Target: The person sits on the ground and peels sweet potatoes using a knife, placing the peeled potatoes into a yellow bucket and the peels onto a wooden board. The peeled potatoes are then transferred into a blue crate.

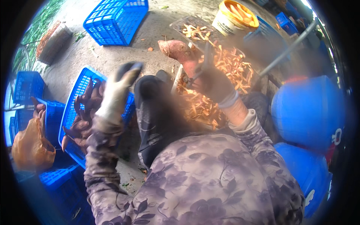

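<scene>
My right hand (215, 84), in a dark glove, is closed around the lower end of a large pink sweet potato (175, 50). A blurred dark tool, perhaps a peeler, also shows at this hand; its exact shape is unclear. Under and beyond the hand lie many orange peel strips (234, 66), which look heaped in a container. My left hand (129, 74), in a pale glove with dark fingertips, is raised over the edge of a blue plastic crate (66, 112) and holds nothing that I can see. Reddish-brown sweet potatoes (87, 109) fill much of that crate.
An upright blue crate (118, 22) stands ahead on the concrete floor. A yellow-rimmed bucket (225, 24) of peeled pieces is at the far right, beside peelings on a flat surface (184, 24). Blue barrels (306, 112) stand close on my right, near a slanting metal pole (289, 47).
</scene>
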